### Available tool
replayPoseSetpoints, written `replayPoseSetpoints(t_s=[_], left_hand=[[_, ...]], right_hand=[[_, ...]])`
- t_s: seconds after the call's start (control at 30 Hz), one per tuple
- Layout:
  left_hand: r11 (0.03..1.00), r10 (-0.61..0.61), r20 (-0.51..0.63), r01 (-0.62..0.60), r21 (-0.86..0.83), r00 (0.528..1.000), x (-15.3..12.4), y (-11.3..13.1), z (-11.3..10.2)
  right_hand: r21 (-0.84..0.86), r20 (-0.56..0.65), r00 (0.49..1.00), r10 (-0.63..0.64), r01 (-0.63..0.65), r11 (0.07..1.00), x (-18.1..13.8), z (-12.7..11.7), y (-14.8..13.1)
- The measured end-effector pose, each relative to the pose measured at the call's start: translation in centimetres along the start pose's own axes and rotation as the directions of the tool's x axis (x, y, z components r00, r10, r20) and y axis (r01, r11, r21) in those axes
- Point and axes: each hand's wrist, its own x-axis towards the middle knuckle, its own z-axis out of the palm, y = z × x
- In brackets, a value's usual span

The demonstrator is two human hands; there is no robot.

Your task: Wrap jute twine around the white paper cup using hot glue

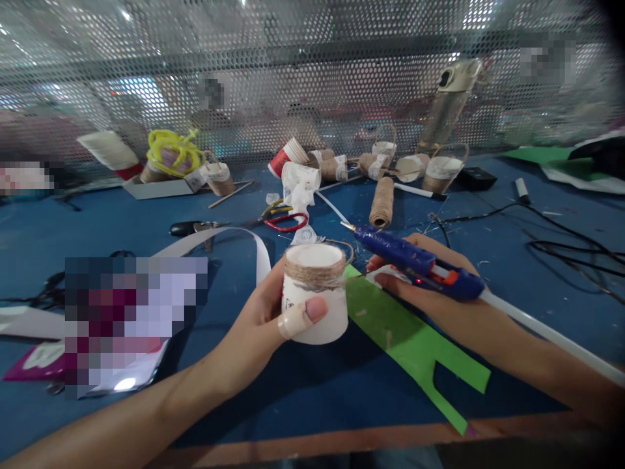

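Observation:
My left hand (273, 306) is closed around a white paper cup (317, 316), its thumb across the near side with a beige bandage on it. Rows of brown twine (315, 272) wrap the cup just below its rim. A strand of the twine leads from the cup to the fingers of my right hand (398, 280). That hand is closed beneath a blue glue gun (415, 257), whose handle is hidden. The gun's nozzle points left, above and beyond the cup, and a long white glue stick (547, 329) comes out of its back.
Green paper (405, 332) lies beneath my hands. Beyond are red-handled scissors (288, 223), a twine roll (381, 203), white lace (301, 202) and several twine-wrapped cups (442, 172). A black cable (566, 247) runs at right; a perforated metal screen (312, 78) stands behind.

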Motion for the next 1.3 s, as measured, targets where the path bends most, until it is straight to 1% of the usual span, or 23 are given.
replayPoseSetpoints(t_s=[0.07, 0.13, 0.27, 0.37, 0.47, 0.53, 0.6, 0.67, 0.73, 0.83, 0.9, 1.0, 1.07, 1.17, 1.3], left_hand=[[1.000, 0.009, 0.015, -0.009, 0.002, 1.000, 0.0, 0.1, 0.0], [1.000, 0.017, 0.017, -0.017, 0.003, 1.000, 0.0, 0.2, 0.0], [1.000, 0.010, 0.015, -0.010, -0.003, 1.000, 0.2, 0.3, 0.2], [1.000, -0.012, 0.024, 0.013, -0.008, 1.000, 0.3, 0.3, 0.4], [0.999, -0.036, -0.007, 0.036, -0.010, 0.999, 0.6, 0.3, 0.4], [0.999, -0.032, -0.056, 0.032, -0.001, 0.998, 0.7, 0.3, 0.3], [1.000, -0.018, -0.103, 0.020, 0.013, 0.994, 0.7, 0.3, 0.3], [1.000, -0.007, -0.125, 0.010, 0.022, 0.992, 0.7, 0.3, 0.2], [1.000, -0.003, -0.118, 0.005, 0.020, 0.993, 0.7, 0.3, 0.2], [1.000, 0.007, -0.107, -0.007, 0.007, 0.994, 0.7, 0.3, 0.1], [1.000, 0.018, -0.115, -0.018, 0.002, 0.993, 0.7, 0.2, 0.1], [1.000, 0.028, -0.117, -0.028, 0.002, 0.993, 0.7, 0.0, 0.0], [0.999, 0.038, -0.102, -0.037, 0.018, 0.994, 0.7, 0.0, 0.0], [0.997, 0.052, -0.087, -0.046, 0.067, 0.995, 0.6, -0.1, 0.1], [0.991, 0.064, -0.124, -0.048, 0.127, 0.990, 0.5, 0.1, 0.4]], right_hand=[[0.021, -0.061, 0.998, 0.012, -0.011, 1.000, 0.4, 0.0, 0.1], [0.023, -0.110, 0.994, -0.003, 0.006, 1.000, 0.7, 0.0, 0.2], [-0.008, -0.142, 0.988, -0.054, 0.054, 0.999, 0.6, -0.5, -0.1], [-0.014, -0.155, 0.982, -0.113, 0.112, 0.994, 0.2, -1.2, -0.5], [-0.003, -0.073, 0.989, -0.130, 0.130, 0.991, -0.3, -1.8, -0.8], [0.009, -0.032, 0.992, -0.119, 0.120, 0.993, -0.5, -1.9, -1.0], [-0.008, -0.012, 0.994, -0.109, 0.109, 0.994, -0.5, -1.8, -1.1], [-0.047, 0.012, 0.994, -0.112, 0.112, 0.993, -0.5, -1.6, -1.2], [-0.085, 0.036, 0.991, -0.128, 0.131, 0.988, -0.4, -1.4, -1.3], [-0.118, 0.056, 0.980, -0.192, 0.198, 0.973, -0.5, -1.2, -1.2], [-0.111, 0.084, 0.967, -0.239, 0.248, 0.962, -0.7, -1.2, -1.1], [-0.071, 0.168, 0.942, -0.291, 0.306, 0.949, -0.9, -1.1, -0.9], [-0.071, 0.196, 0.936, -0.292, 0.311, 0.948, -1.0, -1.1, -0.6], [-0.105, 0.192, 0.948, -0.252, 0.275, 0.956, -1.0, -1.3, -0.3], [-0.147, 0.213, 0.945, -0.250, 0.283, 0.948, -0.9, -1.5, -0.4]])
